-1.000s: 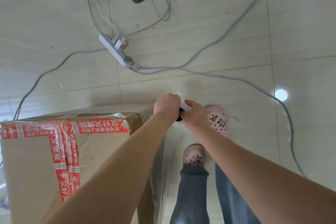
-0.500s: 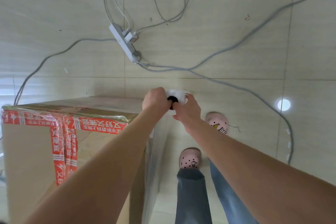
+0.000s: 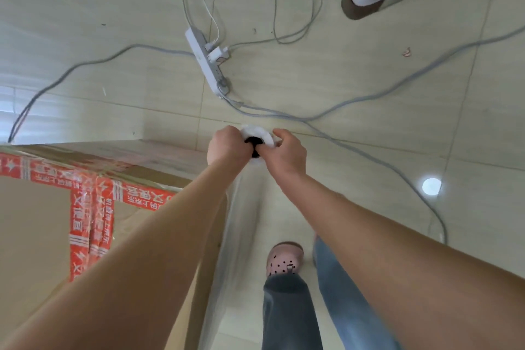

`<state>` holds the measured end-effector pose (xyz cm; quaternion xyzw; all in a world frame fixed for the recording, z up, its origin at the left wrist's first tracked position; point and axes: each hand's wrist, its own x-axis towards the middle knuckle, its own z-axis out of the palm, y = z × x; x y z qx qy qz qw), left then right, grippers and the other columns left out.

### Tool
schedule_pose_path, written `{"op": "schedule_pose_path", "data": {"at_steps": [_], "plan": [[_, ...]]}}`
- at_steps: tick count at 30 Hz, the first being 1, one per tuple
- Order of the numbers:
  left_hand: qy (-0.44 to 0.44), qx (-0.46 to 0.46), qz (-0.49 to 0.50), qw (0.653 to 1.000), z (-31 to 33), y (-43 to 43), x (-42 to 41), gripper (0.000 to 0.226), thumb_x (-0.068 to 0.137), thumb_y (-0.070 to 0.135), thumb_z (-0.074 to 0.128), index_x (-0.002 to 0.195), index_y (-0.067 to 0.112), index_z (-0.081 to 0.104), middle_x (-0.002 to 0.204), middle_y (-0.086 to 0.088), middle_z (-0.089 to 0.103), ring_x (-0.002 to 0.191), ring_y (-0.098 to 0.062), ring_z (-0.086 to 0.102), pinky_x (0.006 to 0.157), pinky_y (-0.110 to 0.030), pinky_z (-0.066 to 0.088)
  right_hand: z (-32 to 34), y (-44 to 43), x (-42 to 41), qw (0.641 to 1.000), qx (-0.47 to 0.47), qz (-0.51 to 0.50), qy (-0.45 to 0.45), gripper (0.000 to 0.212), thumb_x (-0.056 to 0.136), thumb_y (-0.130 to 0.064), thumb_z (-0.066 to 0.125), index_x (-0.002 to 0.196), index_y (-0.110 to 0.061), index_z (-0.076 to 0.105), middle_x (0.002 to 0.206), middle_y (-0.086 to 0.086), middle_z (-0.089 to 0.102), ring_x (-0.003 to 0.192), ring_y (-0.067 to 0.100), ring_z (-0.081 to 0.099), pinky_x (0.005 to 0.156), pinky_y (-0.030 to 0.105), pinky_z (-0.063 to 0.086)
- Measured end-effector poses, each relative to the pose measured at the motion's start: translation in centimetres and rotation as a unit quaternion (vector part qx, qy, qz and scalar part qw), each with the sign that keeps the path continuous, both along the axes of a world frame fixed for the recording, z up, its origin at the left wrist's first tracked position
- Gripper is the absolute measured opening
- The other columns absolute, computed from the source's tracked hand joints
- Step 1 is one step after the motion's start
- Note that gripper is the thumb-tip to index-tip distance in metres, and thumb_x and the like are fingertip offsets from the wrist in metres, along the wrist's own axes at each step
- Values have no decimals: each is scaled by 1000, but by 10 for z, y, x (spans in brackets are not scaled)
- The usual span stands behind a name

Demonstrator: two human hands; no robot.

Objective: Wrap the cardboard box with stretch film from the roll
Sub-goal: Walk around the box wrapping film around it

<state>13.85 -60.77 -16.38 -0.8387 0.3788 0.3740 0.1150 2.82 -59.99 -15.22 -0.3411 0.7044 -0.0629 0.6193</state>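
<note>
A tall cardboard box (image 3: 37, 224) with red printed tape stands at the lower left, its top and right side covered in clear film. The stretch film roll (image 3: 257, 136) is upright just past the box's far right corner; I see its white top end with a dark core. My left hand (image 3: 227, 148) grips the roll from the left and my right hand (image 3: 285, 152) grips it from the right. A sheet of clear film (image 3: 241, 221) hangs down from the roll along the box's right side.
A white power strip (image 3: 206, 61) and several grey cables (image 3: 355, 102) lie across the tiled floor ahead. Another person's shoes (image 3: 366, 6) stand at the top. My own foot in a pink clog (image 3: 284, 260) is beside the box at the bottom.
Both hands carried the roll forward along the box's right side toward its far corner. The view shifted forward, and the other person's feet came into view.
</note>
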Motion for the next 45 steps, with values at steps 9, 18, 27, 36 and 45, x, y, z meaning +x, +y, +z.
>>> {"op": "schedule_pose_path", "data": {"at_steps": [9,18,27,36,45], "plan": [[22,18,-85,996,13,-9,22,26,86,15,54,109,4,61,107,-15,65,103,-32,60,71,-29,40,-6,-13,31,999,17,35,3,12,78,-14,56,83,-3,57,82,11,63,82,33,64,74,50,56],[-20,54,-266,962,8,-46,23,29,89,11,50,115,14,62,114,-9,61,104,-26,61,78,-33,48,-8,-33,34,991,6,126,34,7,80,-9,52,74,-11,49,73,3,54,74,25,50,54,31,32],[29,44,45,998,7,-57,76,14,80,17,58,83,3,60,80,-11,65,70,-28,65,61,-33,55,-1,-66,77,990,-15,134,45,48,83,-19,59,131,-20,49,120,4,61,111,25,56,89,31,44],[28,52,-8,998,3,-61,103,32,84,17,55,114,15,62,110,-9,65,96,-26,62,74,-31,49,-11,-73,107,987,32,158,23,21,79,-14,57,99,-5,57,91,6,63,84,28,60,71,36,48],[11,76,-14,997,2,-74,120,7,82,9,53,83,5,59,83,-9,59,78,-28,58,63,-30,44,-7,-93,126,972,0,233,36,23,81,-15,57,102,-21,61,100,-1,63,94,25,58,69,27,43]]}}
